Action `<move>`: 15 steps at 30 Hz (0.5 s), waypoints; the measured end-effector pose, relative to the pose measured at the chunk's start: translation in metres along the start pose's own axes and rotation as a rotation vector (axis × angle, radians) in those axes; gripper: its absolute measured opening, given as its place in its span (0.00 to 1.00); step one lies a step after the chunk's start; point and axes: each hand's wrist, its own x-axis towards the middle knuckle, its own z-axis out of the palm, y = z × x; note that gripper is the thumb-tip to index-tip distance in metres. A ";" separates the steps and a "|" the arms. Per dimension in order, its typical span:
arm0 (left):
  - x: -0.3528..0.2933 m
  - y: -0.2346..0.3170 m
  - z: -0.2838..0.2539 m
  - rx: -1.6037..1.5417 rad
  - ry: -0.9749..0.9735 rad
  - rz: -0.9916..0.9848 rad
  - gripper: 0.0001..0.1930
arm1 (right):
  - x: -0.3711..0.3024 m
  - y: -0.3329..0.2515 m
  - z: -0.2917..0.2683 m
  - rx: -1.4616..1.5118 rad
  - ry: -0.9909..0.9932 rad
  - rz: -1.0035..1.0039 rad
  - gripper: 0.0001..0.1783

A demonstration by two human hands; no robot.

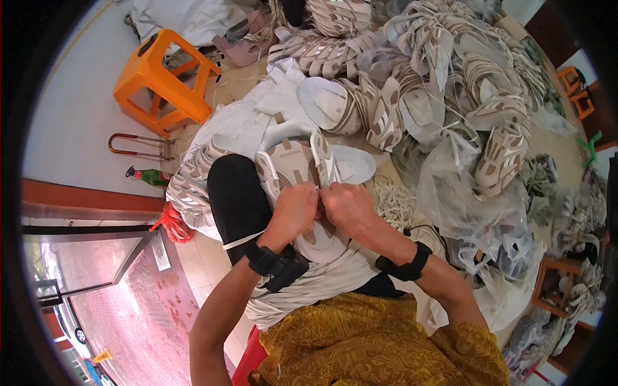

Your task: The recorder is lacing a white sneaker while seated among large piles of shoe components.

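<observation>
A beige and white shoe upper [290, 157] lies over my lap, its tongue and collar pointing away from me. My left hand [296, 211] is closed at the lacing edge, gripping the upper. Right beside it, my right hand [347, 207] is closed too, its fingertips almost meeting the left ones. A small white bit shows between the fingertips, too fine to name. The toe part [320, 248] of the upper comes out below my hands. Across my thighs rests a thick bundle of white shoelaces [299, 293]. Both wrists wear black bands.
Stacked shoe uppers [444, 38] heap up ahead and to the right. More uppers [199, 180] sit beside my left knee. An orange stool [161, 80] and a green bottle [149, 176] are on the left. Clear plastic bags [463, 186] and loose laces [394, 202] lie at right.
</observation>
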 end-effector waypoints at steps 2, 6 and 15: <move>0.000 0.002 -0.004 -0.137 -0.092 -0.093 0.13 | -0.003 0.007 0.006 0.241 0.023 0.137 0.05; -0.002 0.002 -0.005 -0.154 -0.140 -0.109 0.12 | -0.010 0.008 0.002 0.696 -0.012 0.447 0.08; -0.007 -0.002 -0.007 0.026 -0.147 0.008 0.11 | 0.014 0.026 -0.018 0.219 -0.282 -0.129 0.13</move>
